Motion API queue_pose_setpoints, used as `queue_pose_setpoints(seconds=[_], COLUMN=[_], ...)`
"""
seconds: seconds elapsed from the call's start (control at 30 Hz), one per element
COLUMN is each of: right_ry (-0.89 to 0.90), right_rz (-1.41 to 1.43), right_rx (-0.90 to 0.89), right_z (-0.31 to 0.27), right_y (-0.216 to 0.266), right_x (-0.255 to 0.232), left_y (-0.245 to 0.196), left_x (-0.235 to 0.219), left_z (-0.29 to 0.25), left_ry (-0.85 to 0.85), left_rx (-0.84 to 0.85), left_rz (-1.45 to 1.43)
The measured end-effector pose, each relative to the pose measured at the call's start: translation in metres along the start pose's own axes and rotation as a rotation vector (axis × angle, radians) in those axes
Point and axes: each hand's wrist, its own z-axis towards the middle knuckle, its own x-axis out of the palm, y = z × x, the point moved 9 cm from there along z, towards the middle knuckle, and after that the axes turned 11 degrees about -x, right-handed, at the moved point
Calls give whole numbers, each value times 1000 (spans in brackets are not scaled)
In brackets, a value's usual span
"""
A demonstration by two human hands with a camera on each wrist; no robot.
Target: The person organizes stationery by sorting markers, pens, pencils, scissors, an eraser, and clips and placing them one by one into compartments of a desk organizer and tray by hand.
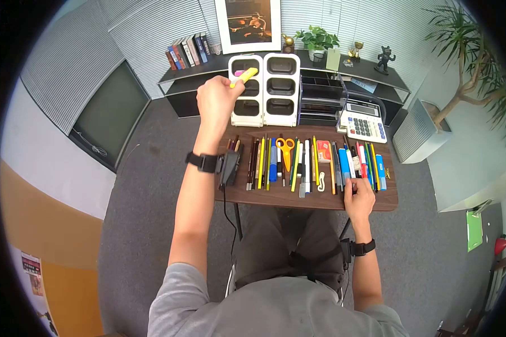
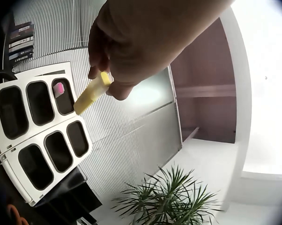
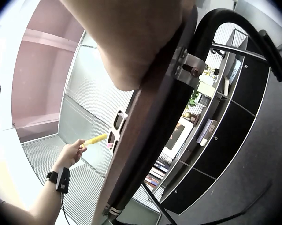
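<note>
The left hand (image 1: 216, 101) pinches a yellow highlighter (image 1: 245, 76) in front of the upper left compartments of a white organizer (image 1: 262, 90). In the left wrist view, the left hand (image 2: 136, 42) holds the yellow highlighter (image 2: 90, 94) beside the compartment with a pink item (image 2: 59, 89). The right hand (image 1: 360, 199) rests at the table's front edge, by a white marker (image 1: 351, 164) and a blue one; its fingertips are partly hidden. In the right wrist view, the right hand (image 3: 127, 42) is cut off by the frame.
Pens, pencils, orange scissors (image 1: 285, 151) and a red box (image 1: 324, 151) lie across the brown table (image 1: 315, 200). Behind stand a black tray rack (image 1: 322, 95) and a calculator (image 1: 365, 123). A shelf (image 1: 194, 77) holds books and a plant.
</note>
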Motion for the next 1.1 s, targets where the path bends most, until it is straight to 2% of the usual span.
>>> queue_pose_setpoints(seconds=[0.2, 0.4, 0.5, 0.73, 0.8, 0.87, 1.0, 1.03, 1.07, 1.1], right_ry=[-22, -29, -15, -9, -1, 25, 55, 149, 242, 245], right_rz=[0, 9, -2, 15, 42, 49, -46, -107, -167, -169], right_rx=[-9, -20, -4, 58, 69, 95, 69, 87, 105, 107], right_z=[0, 0, -1, -2, -1, 4, 18, 22, 24, 26], right_y=[1, 1, 0, -7, -9, -9, -7, -6, -7, -7], right_x=[-1, -2, -1, -1, 0, -3, -2, 3, 9, 12], left_y=[-4, -6, -3, -15, -22, -29, -33, -29, -29, -28], left_x=[35, 60, 72, 60, 51, 47, 37, 43, 42, 43], left_z=[33, 41, 44, 33, 16, -12, -97, -115, -135, -153], left_ry=[-37, -19, 50, -27, -56, 86, 171, 319, 330, 331], left_rx=[76, 109, 67, 156, 229, 217, 357, 251, 316, 380], left_rz=[78, 137, 199, 244, 205, 186, 81, 97, 44, -12])
